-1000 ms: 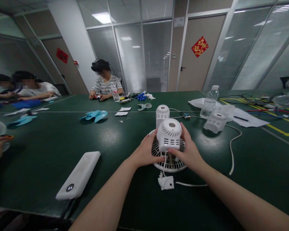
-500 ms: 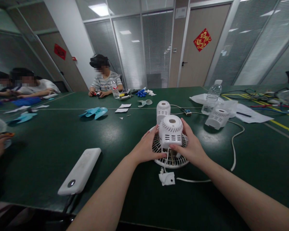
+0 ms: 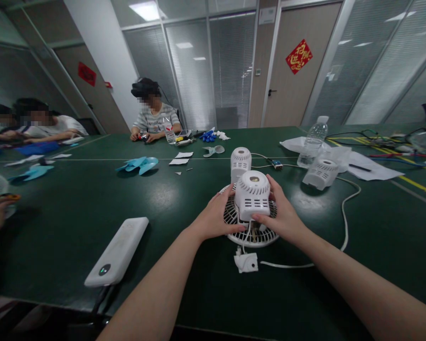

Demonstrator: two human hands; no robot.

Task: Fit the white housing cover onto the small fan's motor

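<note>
A white vented fan motor cover (image 3: pixel 252 194) stands on a round white fan grille (image 3: pixel 254 235) lying flat on the green table (image 3: pixel 184 199). My left hand (image 3: pixel 215 218) wraps its left side and my right hand (image 3: pixel 282 215) wraps its right side, both thumbs pressed on the cover's front lower edge. Thin wires run from under the cover down to a small white switch piece (image 3: pixel 246 262), from which a white cable (image 3: pixel 344 222) leads right.
Two more white motor covers (image 3: pixel 240 162) (image 3: pixel 321 173) stand behind and to the right. A white power bank (image 3: pixel 117 251) lies at the left front. Blue fan blades (image 3: pixel 138 166), a water bottle (image 3: pixel 310 142), papers and cables lie farther back. Other people sit at the far and left sides.
The motor cover has been lowered slightly onto the grille between my hands. The view has shifted a little; my grip is the same.
</note>
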